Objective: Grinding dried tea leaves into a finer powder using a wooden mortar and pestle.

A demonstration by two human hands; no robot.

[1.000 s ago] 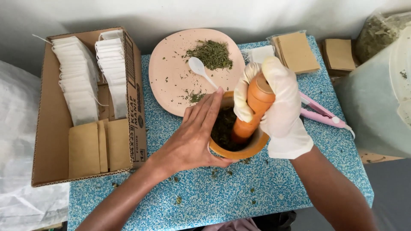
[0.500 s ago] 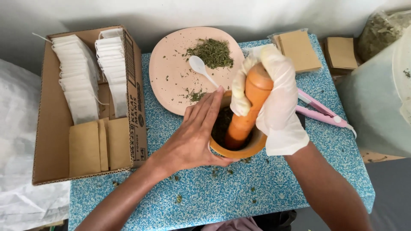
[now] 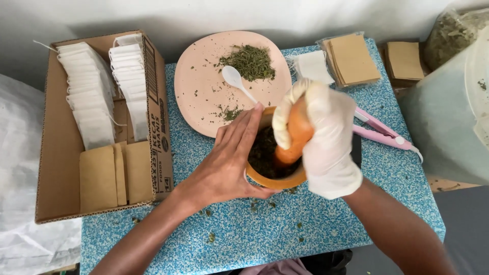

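Observation:
An orange wooden mortar (image 3: 275,179) stands on the blue speckled table (image 3: 285,229), filled with dark dried herbs (image 3: 262,153). My left hand (image 3: 229,158), bare, wraps around the mortar's left side and holds it steady. My right hand (image 3: 326,137), in a white glove, grips an orange pestle (image 3: 294,135) whose lower end is pushed into the herbs. Bits of herb lie scattered on the table in front of the mortar.
A pink plate (image 3: 204,86) behind the mortar carries a heap of green herbs (image 3: 249,61) and a white spoon (image 3: 237,81). A cardboard box (image 3: 56,168) at left holds white tea bags and brown envelopes. Pink sealing tongs (image 3: 384,133) lie at right, beside a large translucent container (image 3: 448,117).
The pestle has gone from raised and tilted to pressed down lower into the mortar, my gloved right hand dropping with it. My left hand stays on the mortar.

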